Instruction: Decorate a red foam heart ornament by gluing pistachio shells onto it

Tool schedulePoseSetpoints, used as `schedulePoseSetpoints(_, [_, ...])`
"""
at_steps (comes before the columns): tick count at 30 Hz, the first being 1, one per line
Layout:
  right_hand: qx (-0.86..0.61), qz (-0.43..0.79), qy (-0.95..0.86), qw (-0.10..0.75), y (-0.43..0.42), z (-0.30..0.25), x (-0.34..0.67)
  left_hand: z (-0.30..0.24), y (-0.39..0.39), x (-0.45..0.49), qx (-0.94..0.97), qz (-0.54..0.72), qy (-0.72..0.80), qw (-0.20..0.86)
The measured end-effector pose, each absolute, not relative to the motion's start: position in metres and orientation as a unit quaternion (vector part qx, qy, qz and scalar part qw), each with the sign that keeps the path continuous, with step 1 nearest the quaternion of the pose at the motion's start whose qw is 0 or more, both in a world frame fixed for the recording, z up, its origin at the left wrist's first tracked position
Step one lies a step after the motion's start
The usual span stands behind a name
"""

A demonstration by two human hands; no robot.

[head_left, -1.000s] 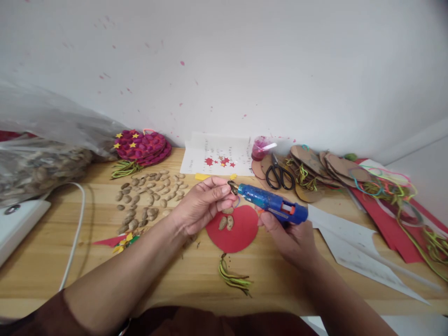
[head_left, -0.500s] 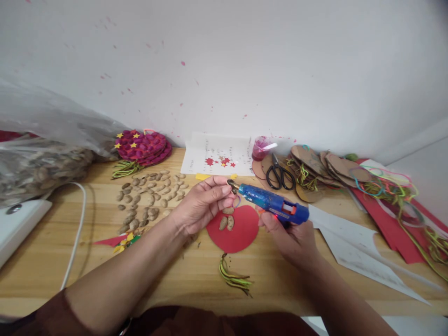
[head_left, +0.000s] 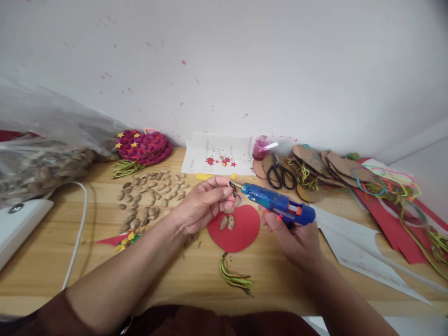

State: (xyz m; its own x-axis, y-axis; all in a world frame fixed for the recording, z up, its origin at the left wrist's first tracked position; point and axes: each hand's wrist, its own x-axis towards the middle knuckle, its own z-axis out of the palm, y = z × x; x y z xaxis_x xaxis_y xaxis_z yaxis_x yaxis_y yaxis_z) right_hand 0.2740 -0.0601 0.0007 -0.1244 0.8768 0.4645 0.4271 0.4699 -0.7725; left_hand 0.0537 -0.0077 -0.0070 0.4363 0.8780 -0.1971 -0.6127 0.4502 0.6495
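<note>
My left hand (head_left: 206, 205) pinches a dark peanut (head_left: 233, 189) between thumb and fingertips, above the table. My right hand (head_left: 296, 240) is wrapped round the handle of a blue glue gun (head_left: 278, 203), which points left with its metal nozzle at the peanut. Below both hands lies a red paper disc (head_left: 234, 238) with a few peanuts (head_left: 230, 221) on its upper part. A yellow-green tassel (head_left: 234, 277) hangs off its near edge. Loose peanuts (head_left: 152, 198) are spread on the wood beyond my left forearm.
A plastic bag of peanuts (head_left: 45, 163) and a white box with a cable (head_left: 23, 224) stand left. Behind are purple decorated discs (head_left: 143, 147), paper with small stars (head_left: 196, 158), a cup (head_left: 262, 148) and scissors (head_left: 280, 175). Cardboard discs (head_left: 311, 161) and red paper (head_left: 392, 226) lie right.
The glue gun has drawn slightly to the right, its nozzle a little farther from my left fingertips. My left hand still holds the peanut in nearly the same place.
</note>
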Motion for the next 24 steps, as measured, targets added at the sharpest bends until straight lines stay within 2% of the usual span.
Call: schedulePoseSetpoints(24, [-0.47, 0.228, -0.712, 0.469, -0.0614, -0.0014, 0.2757, -0.0105, -0.0063, 0.0524, 0.275, 0.453, 0.267, 0.805])
